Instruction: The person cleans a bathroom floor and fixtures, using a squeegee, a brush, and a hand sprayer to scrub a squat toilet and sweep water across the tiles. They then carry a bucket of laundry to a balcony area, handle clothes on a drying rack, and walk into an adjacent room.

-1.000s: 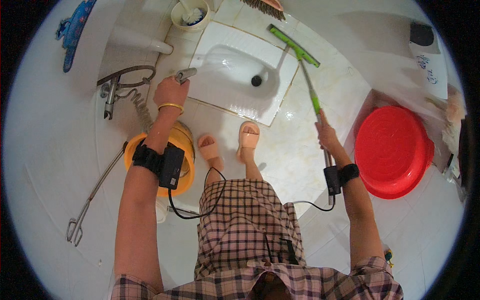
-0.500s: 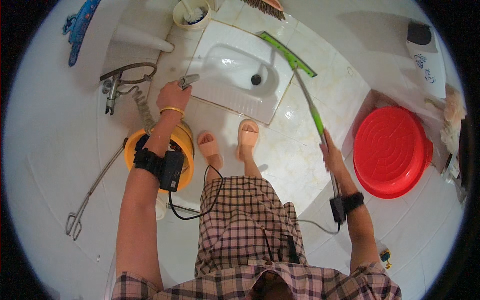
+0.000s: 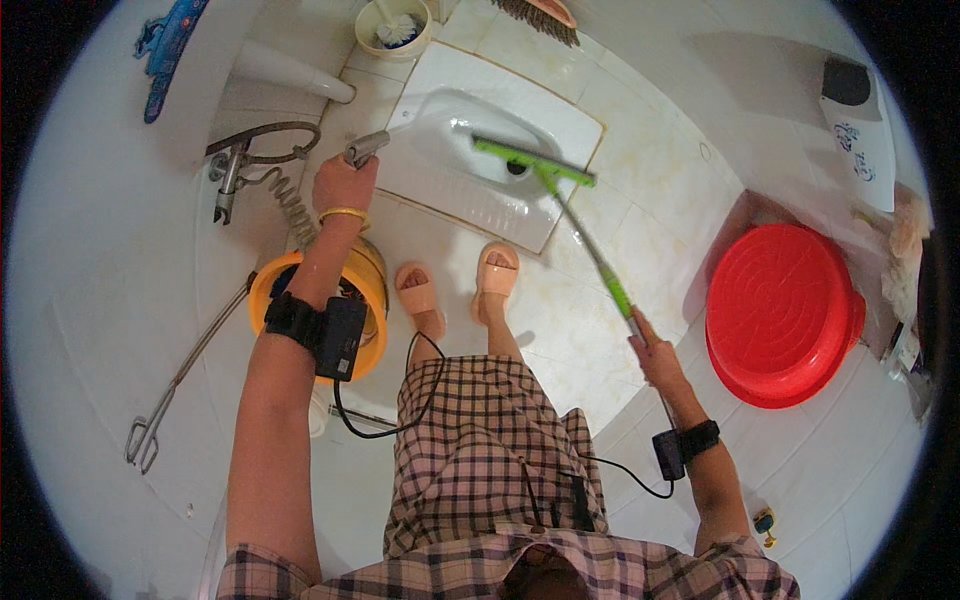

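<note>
My left hand [image 3: 343, 186] is closed round a silver spray nozzle [image 3: 367, 147] that points right, over the left edge of the white squat toilet [image 3: 440, 180]. A coiled hose [image 3: 290, 212] hangs behind that wrist. My right hand [image 3: 657, 358] grips the grey pole of a floor squeegee [image 3: 585, 235] with green parts. The squeegee's green head lies across the toilet bowl, partly covering the dark drain hole [image 3: 516, 168]. Whether the blade touches the bowl, I cannot tell.
A yellow bucket [image 3: 374, 345] stands below my left forearm, with metal tongs [image 3: 190, 365] left of it. A red basin [image 3: 780, 315] leans at the right wall. Toilet-brush holder [image 3: 418, 42] and broom head [image 3: 540, 18] are at the far side. My sandals [image 3: 496, 268] stand before the toilet.
The squeegee head has swung left and nearer, from the floor tiles at the toilet's right edge to over the bowl. My right hand moved slightly nearer; the nozzle rose slightly.
</note>
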The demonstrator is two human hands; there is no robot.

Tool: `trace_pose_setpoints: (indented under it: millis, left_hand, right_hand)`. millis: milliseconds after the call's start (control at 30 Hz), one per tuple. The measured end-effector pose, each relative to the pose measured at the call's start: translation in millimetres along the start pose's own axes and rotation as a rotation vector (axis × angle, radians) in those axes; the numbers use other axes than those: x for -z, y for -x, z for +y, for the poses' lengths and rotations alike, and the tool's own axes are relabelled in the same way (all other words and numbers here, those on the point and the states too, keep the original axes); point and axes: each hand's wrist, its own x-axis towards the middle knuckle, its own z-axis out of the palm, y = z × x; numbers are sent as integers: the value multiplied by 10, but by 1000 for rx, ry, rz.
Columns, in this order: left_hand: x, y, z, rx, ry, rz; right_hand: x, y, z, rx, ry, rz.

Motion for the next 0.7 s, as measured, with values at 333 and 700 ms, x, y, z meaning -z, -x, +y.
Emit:
trace_pose_setpoints:
  millis: [333,700]
  left_hand:
    - [-242,50,-27,-123,-102,-243]
    - [-154,383,-95,-249,-170,-301]
  right_hand:
    - [82,-852,-13,-154,-201,65]
    - [-1081,1341,747,-191,-162,-150]
